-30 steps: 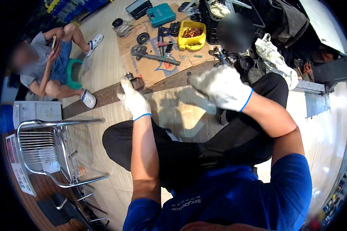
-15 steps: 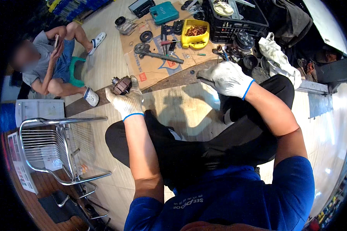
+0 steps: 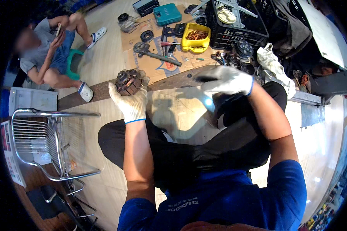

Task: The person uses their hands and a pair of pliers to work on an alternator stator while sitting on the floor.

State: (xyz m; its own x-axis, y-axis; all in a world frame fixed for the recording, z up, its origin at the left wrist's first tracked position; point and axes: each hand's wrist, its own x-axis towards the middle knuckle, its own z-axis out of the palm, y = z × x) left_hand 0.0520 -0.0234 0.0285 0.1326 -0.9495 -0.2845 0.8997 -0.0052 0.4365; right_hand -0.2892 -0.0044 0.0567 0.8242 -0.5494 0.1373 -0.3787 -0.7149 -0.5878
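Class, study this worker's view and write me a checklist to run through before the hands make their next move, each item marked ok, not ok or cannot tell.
1. Left hand holding the round brown part: ok.
2. Right hand gloved, like the left: ok.
3. Right hand free of any object: cannot tell; it is blurred.
4. Cardboard free of loose items: not ok; a long dark bar and other things lie on it.
5. Yellow tub containing its copper-coloured bits: ok, though a few could be hidden elsewhere.
6. Seated person apart from both hands: ok.
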